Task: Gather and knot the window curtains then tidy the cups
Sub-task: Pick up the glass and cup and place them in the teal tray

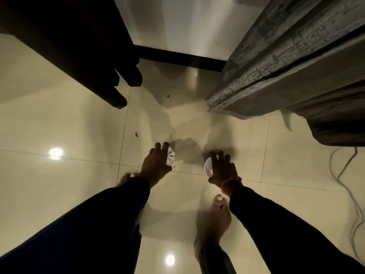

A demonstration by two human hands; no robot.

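Note:
I look straight down at a glossy tiled floor. My left hand [156,165] is closed around a clear glass cup [171,156], which sticks out past my fingers. In my right hand [223,168] sits a white cup [208,166], its round rim showing to the left of my palm. Both arms wear dark sleeves. A grey patterned curtain [276,62] hangs at the upper right, its hem close to the floor.
Dark furniture [75,46] with rounded legs fills the upper left. A pale wall with a black skirting strip [177,56] lies ahead. A white cable [347,186] loops over the floor at the right. My bare feet [217,220] stand below my hands.

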